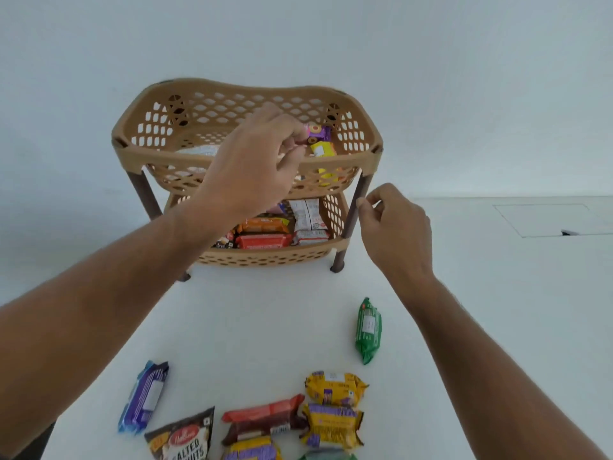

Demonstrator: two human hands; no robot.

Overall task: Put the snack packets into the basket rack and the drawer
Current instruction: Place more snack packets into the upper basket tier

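white tabletop (252,313) | pale wall (298,34) behind | rectangular outline (550,220) in the surface, far right

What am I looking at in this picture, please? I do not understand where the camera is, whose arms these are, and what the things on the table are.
The single picture comes from a camera worn on a person's head, looking forward and down, so the two bare arms belong to that person. There is no machine.

The left hand reaches into the upper tier of a tan two-tier basket rack and pinches a purple packet. The right hand is loosely curled beside the rack's dark leg; its grip looks empty.

Both tiers already hold packets. On the white table wait a green packet, a blue-purple packet, a peanut bag, a red packet and yellow packets.
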